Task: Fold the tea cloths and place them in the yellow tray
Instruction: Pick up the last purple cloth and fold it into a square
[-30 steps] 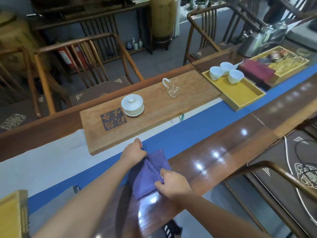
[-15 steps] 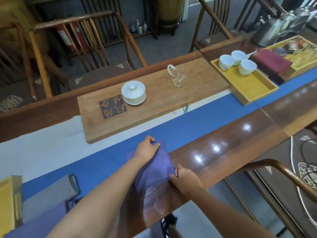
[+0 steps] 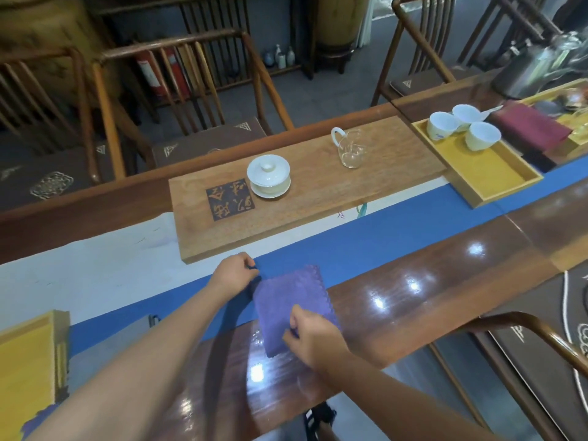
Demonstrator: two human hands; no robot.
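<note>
A purple tea cloth (image 3: 288, 300) lies folded into a rough square, half on the blue runner (image 3: 397, 237) and half on the glossy wooden table (image 3: 445, 288). My left hand (image 3: 234, 275) pinches its far left corner. My right hand (image 3: 310, 337) grips its near edge. A yellow tray (image 3: 496, 176) with three white cups stands at the far right. Another yellow tray (image 3: 25, 370) sits at the left edge. A grey cloth (image 3: 108, 342) lies beside it, partly hidden by my left forearm.
A wooden tea board (image 3: 318, 198) behind the cloth carries a white lidded bowl (image 3: 269, 176) and a glass pitcher (image 3: 350, 149). A dark red cloth (image 3: 531, 128) lies past the right tray. Wooden chairs stand beyond the table, and a chair arm (image 3: 541, 332) curves at near right.
The cloth has gone from bunched between my hands to flat and squared. My left hand moved to its far left corner, my right hand onto its near edge. The camera tilted downward.
</note>
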